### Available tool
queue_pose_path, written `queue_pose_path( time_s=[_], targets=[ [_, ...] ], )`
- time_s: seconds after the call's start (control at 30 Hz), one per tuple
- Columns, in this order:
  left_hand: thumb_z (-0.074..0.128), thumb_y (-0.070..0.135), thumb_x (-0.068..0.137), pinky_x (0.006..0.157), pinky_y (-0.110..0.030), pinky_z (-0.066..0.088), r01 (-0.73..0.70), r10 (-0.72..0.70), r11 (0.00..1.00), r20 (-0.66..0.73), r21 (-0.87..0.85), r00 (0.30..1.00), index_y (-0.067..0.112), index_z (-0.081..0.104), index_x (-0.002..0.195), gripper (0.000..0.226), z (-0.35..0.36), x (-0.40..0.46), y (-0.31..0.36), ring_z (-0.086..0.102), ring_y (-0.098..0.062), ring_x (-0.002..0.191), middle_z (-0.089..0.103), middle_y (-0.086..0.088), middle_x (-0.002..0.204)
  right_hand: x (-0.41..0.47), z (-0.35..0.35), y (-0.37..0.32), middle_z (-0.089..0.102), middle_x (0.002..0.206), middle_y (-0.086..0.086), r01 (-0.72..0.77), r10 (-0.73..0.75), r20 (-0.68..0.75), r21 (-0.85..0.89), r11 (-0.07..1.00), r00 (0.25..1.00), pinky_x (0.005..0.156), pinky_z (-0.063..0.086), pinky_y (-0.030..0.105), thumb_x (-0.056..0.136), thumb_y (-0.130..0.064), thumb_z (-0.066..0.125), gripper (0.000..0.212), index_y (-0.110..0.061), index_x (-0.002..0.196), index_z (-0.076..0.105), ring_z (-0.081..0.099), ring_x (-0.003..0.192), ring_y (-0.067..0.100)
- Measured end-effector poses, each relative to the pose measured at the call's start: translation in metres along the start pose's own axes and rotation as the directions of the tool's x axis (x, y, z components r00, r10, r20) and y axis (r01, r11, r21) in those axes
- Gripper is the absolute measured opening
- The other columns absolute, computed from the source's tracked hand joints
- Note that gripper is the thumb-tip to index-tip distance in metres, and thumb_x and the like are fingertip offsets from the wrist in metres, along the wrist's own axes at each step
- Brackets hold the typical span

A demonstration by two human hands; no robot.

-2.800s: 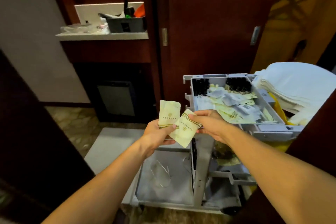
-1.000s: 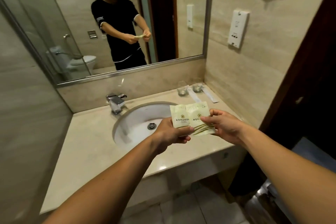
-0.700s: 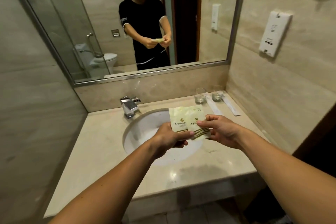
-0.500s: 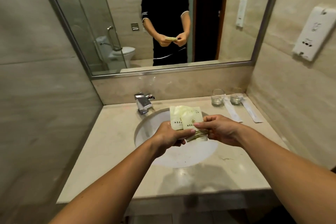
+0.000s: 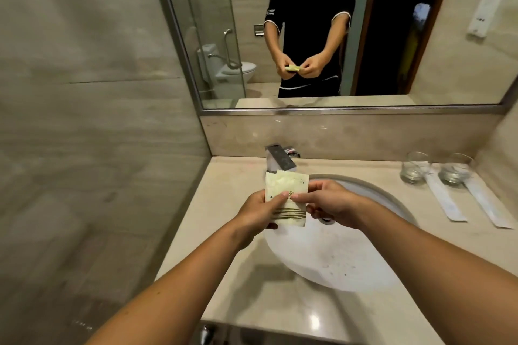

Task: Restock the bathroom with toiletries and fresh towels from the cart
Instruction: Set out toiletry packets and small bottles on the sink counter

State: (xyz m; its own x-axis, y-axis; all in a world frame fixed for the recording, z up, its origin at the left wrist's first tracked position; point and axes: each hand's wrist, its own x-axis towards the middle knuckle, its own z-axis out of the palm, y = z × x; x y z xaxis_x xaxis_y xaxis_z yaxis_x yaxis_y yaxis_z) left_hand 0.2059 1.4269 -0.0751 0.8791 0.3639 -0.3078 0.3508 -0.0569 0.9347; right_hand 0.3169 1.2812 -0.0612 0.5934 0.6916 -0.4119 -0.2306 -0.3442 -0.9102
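Observation:
I hold pale yellow toiletry packets (image 5: 286, 186) with a gold emblem and stripes, stacked one over the other, above the left rim of the white sink basin (image 5: 350, 258). My left hand (image 5: 259, 211) grips their left edge with the thumb on the front. My right hand (image 5: 328, 203) pinches the right edge. The marble counter (image 5: 224, 221) lies just below.
A chrome faucet (image 5: 280, 158) stands behind the packets. Two glasses (image 5: 414, 168) and two white wrapped sticks (image 5: 445, 200) lie at the counter's back right. A mirror (image 5: 336, 36) hangs above. A marble wall closes the left side.
I walked from the cart into the bathroom and up to the sink. The two packets, first fanned apart, have slid together into one stack. My hands now sit nearer the faucet.

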Motion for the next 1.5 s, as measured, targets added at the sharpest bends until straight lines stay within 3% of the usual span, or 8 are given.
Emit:
queue_pose_path(
  time_s=[0.27,0.43,0.53,0.7,0.8,1.0,1.23,1.5],
  targets=[
    [0.03,0.015,0.107,0.053,-0.028,0.055,0.11,-0.114,0.991,-0.057,-0.081,0.992,0.016,0.059,0.106,0.03,-0.079,0.051,-0.02,0.069,-0.017,0.076,0.07,-0.006,0.099,0.084,0.06,-0.013,0.067,0.074,0.01,-0.034,0.031,-0.156,-0.016,0.999,0.987,0.052,0.046,0.023,0.092,-0.006,0.067,0.003,-0.003,0.093,0.068,0.056,0.053,0.012],
    [0.03,0.013,0.107,0.06,-0.032,0.06,0.114,-0.133,0.981,-0.114,-0.159,0.985,0.013,0.061,0.105,0.03,-0.109,0.081,-0.035,0.071,-0.025,0.086,0.07,-0.011,0.102,0.122,0.093,-0.013,0.072,0.083,0.01,-0.026,0.01,-0.323,-0.045,0.999,0.946,0.048,0.044,0.019,0.087,-0.014,0.075,0.017,-0.008,0.085,0.059,0.061,0.06,0.011],
    [0.04,0.024,0.106,0.066,-0.035,0.06,0.1,-0.12,0.988,-0.166,-0.12,0.979,0.013,0.061,0.1,0.024,-0.122,0.098,-0.043,0.069,-0.026,0.091,0.069,-0.011,0.102,0.139,0.109,-0.009,0.073,0.095,0.007,0.016,-0.03,-0.381,-0.04,0.999,0.924,0.068,0.051,0.024,0.089,-0.012,0.072,0.013,-0.001,0.091,0.066,0.066,0.082,0.019],
    [0.056,0.024,0.1,0.085,-0.05,0.057,0.076,-0.071,0.997,-0.141,0.032,0.987,0.01,0.061,0.113,0.02,-0.125,0.116,-0.05,0.068,-0.03,0.098,0.07,-0.011,0.107,0.166,0.121,-0.007,0.059,0.08,0.008,0.028,-0.033,-0.384,-0.017,0.999,0.923,0.076,0.047,0.035,0.091,-0.01,0.07,0.018,-0.011,0.076,0.059,0.053,0.079,0.02],
    [0.059,0.025,0.098,0.085,-0.049,0.056,0.085,-0.074,0.996,-0.223,0.04,0.972,0.009,0.06,0.106,0.018,-0.128,0.131,-0.053,0.068,-0.03,0.095,0.07,-0.011,0.102,0.188,0.122,-0.005,0.065,0.085,0.016,0.007,-0.024,-0.411,-0.043,0.999,0.911,0.084,0.054,0.046,0.094,-0.011,0.065,0.012,-0.001,0.087,0.063,0.06,0.08,0.028],
    [0.054,0.021,0.1,0.083,-0.052,0.056,0.16,-0.139,0.986,-0.296,0.048,0.945,0.007,0.06,0.104,0.016,-0.139,0.163,-0.071,0.067,-0.032,0.095,0.069,-0.013,0.101,0.237,0.126,0.007,0.061,0.074,0.005,-0.07,-0.027,-0.428,-0.208,0.976,0.904,0.07,0.046,0.031,0.092,-0.017,0.067,0.025,-0.017,0.072,0.052,0.054,0.071,0.019],
    [0.061,0.018,0.097,0.06,-0.021,0.039,0.19,-0.111,0.971,-0.429,0.146,0.897,0.013,0.051,0.11,0.018,-0.154,0.196,-0.095,0.06,-0.018,0.084,0.062,-0.001,0.097,0.288,0.137,0.022,0.064,0.065,-0.004,-0.148,0.048,-0.475,-0.177,0.973,0.879,0.068,0.049,0.028,0.086,-0.019,0.074,0.025,-0.019,0.069,0.055,0.062,0.066,0.017],
    [0.063,0.022,0.091,0.103,-0.028,0.038,0.093,0.064,0.873,-0.302,0.479,0.951,0.019,0.03,0.148,0.066,-0.173,0.219,-0.117,0.046,-0.021,0.129,0.049,0.0,0.14,0.346,0.145,0.025,0.067,0.075,-0.003,-0.173,0.062,-0.563,-0.147,0.974,0.824,0.074,0.05,0.026,0.084,-0.02,0.074,0.016,-0.021,0.082,0.058,0.065,0.079,0.019]
  ],
)
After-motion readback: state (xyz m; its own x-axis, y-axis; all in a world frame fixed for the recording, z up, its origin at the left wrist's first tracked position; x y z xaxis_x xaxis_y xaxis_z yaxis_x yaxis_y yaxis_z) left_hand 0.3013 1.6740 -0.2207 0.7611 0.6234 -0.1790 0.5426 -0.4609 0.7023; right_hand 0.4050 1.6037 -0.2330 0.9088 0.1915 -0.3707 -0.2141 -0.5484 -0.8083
